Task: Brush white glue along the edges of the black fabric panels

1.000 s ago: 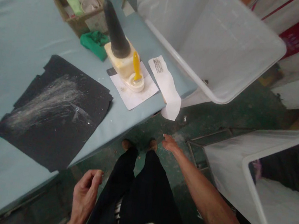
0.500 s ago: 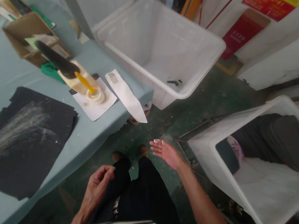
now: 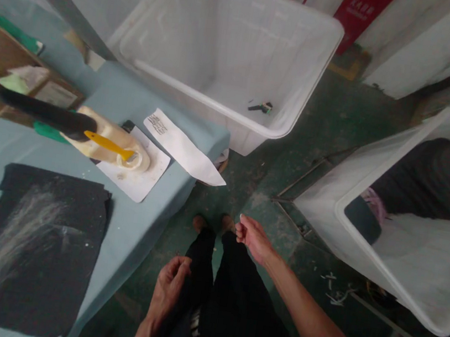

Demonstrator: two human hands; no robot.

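My left hand [image 3: 171,279] is closed over my left thigh, its thumb pressed to the curled fingers; whatever it may hold is hidden. To its right, my right hand [image 3: 255,240] hangs above the floor with the fingers curled in and nothing visible in them. Both hands are apart from the table. Nearest to them on the table's corner is a long white paper strip [image 3: 186,149] with handwriting, its pointed end jutting past the edge. Behind it, a yellow-handled brush [image 3: 109,145] rests on the open mouth of a cream plastic bottle [image 3: 99,128] lying on a white card [image 3: 153,172].
A black sheet [image 3: 37,254] with pale smears lies on the blue-covered table [image 3: 132,233]. A large white bin [image 3: 218,100] with a small dark scrap stands beyond. At the right, another white bin [image 3: 397,282] holds dark material [image 3: 441,176]. A cardboard box [image 3: 53,83] sits at the back left.
My right hand, open with white bits on its fingertips before, has curled its fingers. My left hand stays closed and appears further right. The view has shifted.
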